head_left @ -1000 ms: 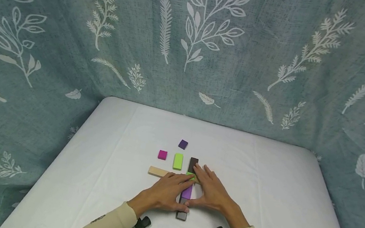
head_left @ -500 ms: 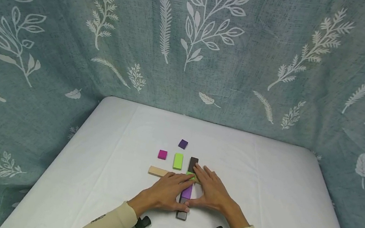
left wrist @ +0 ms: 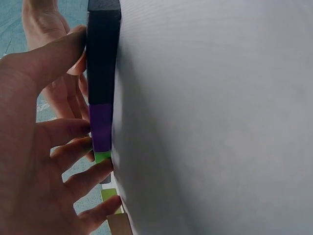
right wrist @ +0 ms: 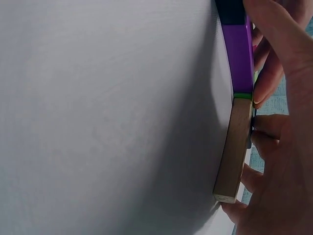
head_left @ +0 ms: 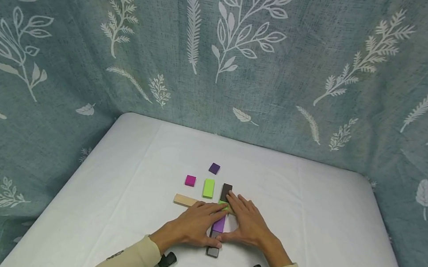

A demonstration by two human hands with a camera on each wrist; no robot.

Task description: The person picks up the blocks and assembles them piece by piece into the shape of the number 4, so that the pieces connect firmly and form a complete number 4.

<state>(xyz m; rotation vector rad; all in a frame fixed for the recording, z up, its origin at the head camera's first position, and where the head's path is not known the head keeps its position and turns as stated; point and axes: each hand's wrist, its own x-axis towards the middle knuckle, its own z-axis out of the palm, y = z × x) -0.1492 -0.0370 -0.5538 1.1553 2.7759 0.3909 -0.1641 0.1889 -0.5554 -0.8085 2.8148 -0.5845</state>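
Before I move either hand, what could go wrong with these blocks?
1. The left hand and right hand flank the purple block closely, so uneven pressure might push it sideways.
2. The right hand lies close along the right wooden block; lifting carelessly could drag that block askew.
3. In the head view, the left hand hides part of the left wooden block, so a gap there might go unnoticed.

We have free room across the counter [head_left: 337, 237] to the right of the right grip [head_left: 244, 224], and to the left of the wooden bar [head_left: 185, 200]. Between the left grip [head_left: 196, 223] and the right one, the row of blocks [head_left: 219, 224] bars our way. Farther off, the magenta square [head_left: 190, 181], lime block [head_left: 209, 188] and the row's dark far block [head_left: 225, 191] leave us only narrow gaps, the dark purple square [head_left: 214, 169] lying beyond.
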